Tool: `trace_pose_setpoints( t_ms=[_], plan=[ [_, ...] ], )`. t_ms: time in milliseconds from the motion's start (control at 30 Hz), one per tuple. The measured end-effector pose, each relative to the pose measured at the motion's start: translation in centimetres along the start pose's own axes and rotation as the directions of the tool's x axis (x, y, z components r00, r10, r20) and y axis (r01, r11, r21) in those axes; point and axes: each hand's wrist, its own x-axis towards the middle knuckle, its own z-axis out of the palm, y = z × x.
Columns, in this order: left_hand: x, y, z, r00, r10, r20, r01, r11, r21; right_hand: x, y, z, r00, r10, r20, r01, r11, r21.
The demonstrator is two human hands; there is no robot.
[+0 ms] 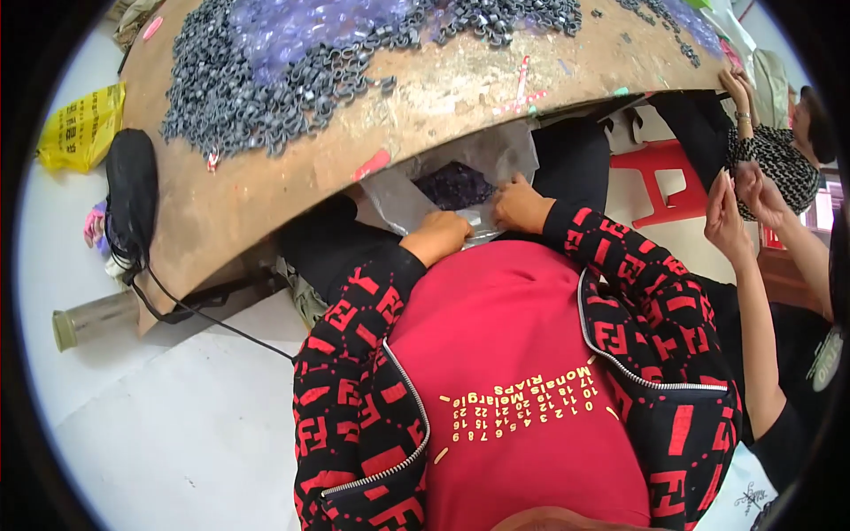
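Observation:
A clear plastic bag (515, 152) lies open across my lap, under the table's near edge. Inside it is a pile of small dark purple pieces (455, 185), too small to make out singly. My left hand (440, 235) is closed on the near left part of the bag's rim. On the right side, my right hand (522, 206) pinches the plastic, thumb and fingers together beside the dark pieces. Both sleeves are black with red patterns.
Piles of small grey clip-like parts (221, 111) and translucent purple pieces (301, 35) cover the brown table (443, 97). A black bag (131, 190) and a yellow bag (84, 128) hang at left. A red stool (660, 181) and two other people are at right, hands raised.

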Motion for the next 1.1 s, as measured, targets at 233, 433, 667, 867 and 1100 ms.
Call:
trace_pose_setpoints(
  t_ms=[233, 433, 667, 867, 1100],
  plan=[
    [0.0, 0.6, 2.4, 0.999, -0.040, 0.026, 0.036, 0.987, 0.155, 2.8, -2.2, 4.3, 0.994, -0.048, 0.097, 0.015, 0.950, 0.312],
    [-0.3, 1.5, 3.0, 0.981, -0.132, 0.142, 0.119, 0.988, 0.096, 3.2, -4.1, 3.1, 0.912, 0.049, 0.406, -0.200, 0.920, 0.338],
    [0.1, -1.1, 2.4, 0.978, -0.054, 0.202, 0.086, 0.985, -0.150, 4.6, -1.6, 4.8, 0.934, -0.115, 0.337, -0.038, 0.908, 0.416],
    [3.2, -5.9, 3.2, 0.756, -0.298, -0.583, -0.099, 0.828, -0.551, 8.4, 4.0, 1.7, 0.995, 0.053, 0.084, -0.098, 0.409, 0.907],
    [4.3, -12.6, -0.1, 0.381, -0.364, -0.850, 0.455, 0.874, -0.171, 9.6, 15.5, 9.6, 0.817, 0.514, -0.260, -0.203, 0.679, 0.705]
  ],
)
